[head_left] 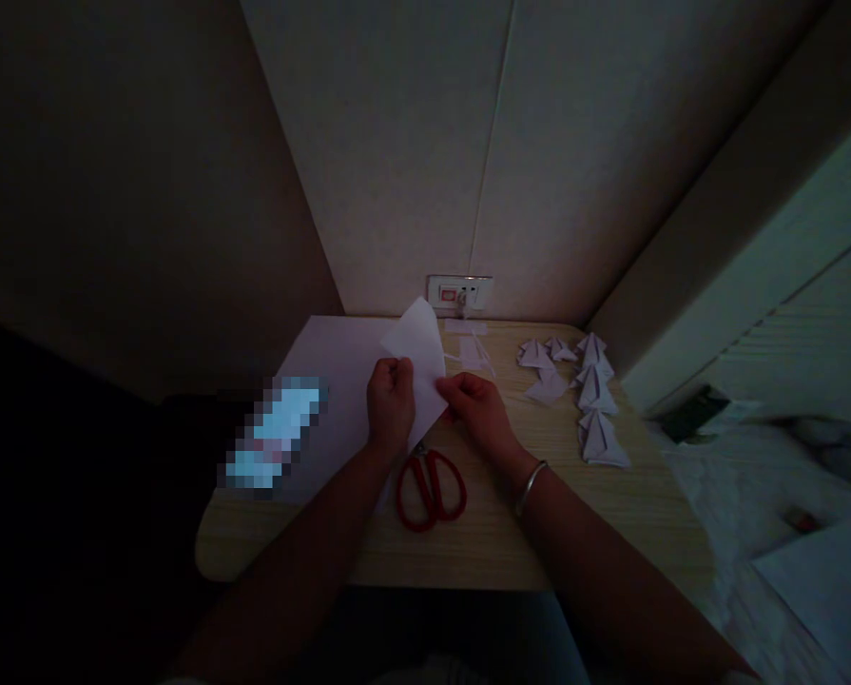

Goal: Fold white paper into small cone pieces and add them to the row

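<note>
A sheet of white paper (pixel 425 333) stands raised over the table, held between my two hands. My left hand (pixel 392 404) is closed on its left side, thumb and fingers pinching it. At the sheet's right edge, my right hand (pixel 478 407) pinches it with thumb and forefinger; a bracelet circles that wrist. Below the hands lie scissors (pixel 431 490) with red handles, their blades mostly hidden. A larger white sheet (pixel 325 347) lies flat under and left of my left hand. Folded paper pieces (pixel 596 390) are grouped to the right of my right hand.
On the left, a lit phone-like screen (pixel 279 433), blurred out, rests on the large sheet. Small paper strips (pixel 473 352) lie near the wall below a socket (pixel 459 293). The wooden table (pixel 496 552) meets walls behind; a bed-like white surface (pixel 745 561) is at right.
</note>
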A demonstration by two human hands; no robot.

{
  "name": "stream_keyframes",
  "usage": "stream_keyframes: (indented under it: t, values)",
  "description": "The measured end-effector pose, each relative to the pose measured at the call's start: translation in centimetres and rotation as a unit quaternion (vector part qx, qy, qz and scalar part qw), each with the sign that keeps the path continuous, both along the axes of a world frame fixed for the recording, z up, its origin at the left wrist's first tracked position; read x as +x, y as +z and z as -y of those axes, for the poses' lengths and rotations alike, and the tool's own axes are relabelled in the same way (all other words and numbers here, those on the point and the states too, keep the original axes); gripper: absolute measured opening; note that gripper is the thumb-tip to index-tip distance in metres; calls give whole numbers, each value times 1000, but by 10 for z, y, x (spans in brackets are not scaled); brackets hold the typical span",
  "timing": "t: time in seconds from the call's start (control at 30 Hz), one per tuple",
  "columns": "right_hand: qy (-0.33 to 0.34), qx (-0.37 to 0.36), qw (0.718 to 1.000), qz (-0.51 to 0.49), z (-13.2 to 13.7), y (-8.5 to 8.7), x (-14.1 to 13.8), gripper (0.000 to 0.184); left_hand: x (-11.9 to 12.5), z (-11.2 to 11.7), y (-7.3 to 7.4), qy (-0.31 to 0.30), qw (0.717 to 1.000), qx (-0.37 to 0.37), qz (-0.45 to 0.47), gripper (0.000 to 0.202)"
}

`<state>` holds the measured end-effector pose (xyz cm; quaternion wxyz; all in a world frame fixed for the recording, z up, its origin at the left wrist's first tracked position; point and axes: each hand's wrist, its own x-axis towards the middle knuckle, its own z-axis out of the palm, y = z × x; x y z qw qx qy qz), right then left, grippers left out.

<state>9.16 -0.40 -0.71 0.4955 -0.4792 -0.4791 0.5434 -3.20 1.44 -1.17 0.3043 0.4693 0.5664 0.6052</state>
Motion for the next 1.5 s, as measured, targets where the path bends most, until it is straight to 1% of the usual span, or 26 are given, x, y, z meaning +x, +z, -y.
stream_keyframes:
  t: [0.1,0.17,0.27,0.4,0.47,0.53,0.6,0.67,0.8,0.87,0.93,1.0,1.03,1.1,1.17,1.23,1.33,1.4,1.5]
  values:
    - [7,7,1000,15,-1,-1,-1,30,-1,-2,-3,2,1000,-3,8,22]
    - [32,-4,999,-3,-1,-1,-1,31,-2,-3,-3,13,1000,-3,2,21]
    - [61,-32,997,-32,-1,0,-1,32,-4,-3,1,23,1000,-5,-10,20]
    - [62,-44,996,-46,0,3,1,35,-5,0,8,39,998,14,-51,16]
    - [65,-39,996,-46,0,4,1,35,-6,0,9,48,996,25,-68,16]
    - [58,-38,997,-36,-1,4,1,32,-6,-1,8,49,996,27,-64,16]
    - [43,-46,998,-28,-1,4,1,29,-5,-2,6,38,998,26,-33,17]
    - [31,-55,998,-24,-2,4,2,28,-3,-2,5,17,999,20,21,20]
    - [25,-53,998,-31,-3,2,4,29,-1,0,5,-72,988,-14,134,27]
    - [27,-54,998,-36,-5,1,5,29,-1,1,7,-100,981,-18,167,31]
    - [29,-49,998,-29,-6,1,6,29,-3,2,10,-106,979,-7,175,34]
    - [32,-24,999,-17,-7,2,8,26,-6,2,14,-106,983,14,148,31]
    - [35,1,999,-13,-7,4,9,25,-7,2,16,-106,986,28,122,28]
    - [33,72,997,-7,-7,8,12,28,-11,4,18,-123,989,67,50,18]
    - [14,157,987,8,-5,13,16,35,-15,7,20,-158,978,130,-29,11]
    - [-9,237,971,30,-3,18,20,35,-18,10,21,-185,953,211,-118,14]
    - [-13,327,943,57,2,24,26,21,-22,14,24,-187,900,317,-233,15]
    - [-2,360,930,77,5,27,29,12,-24,14,27,-179,875,353,-278,15]
    - [11,385,917,107,8,28,32,11,-26,14,30,-157,856,373,-321,16]
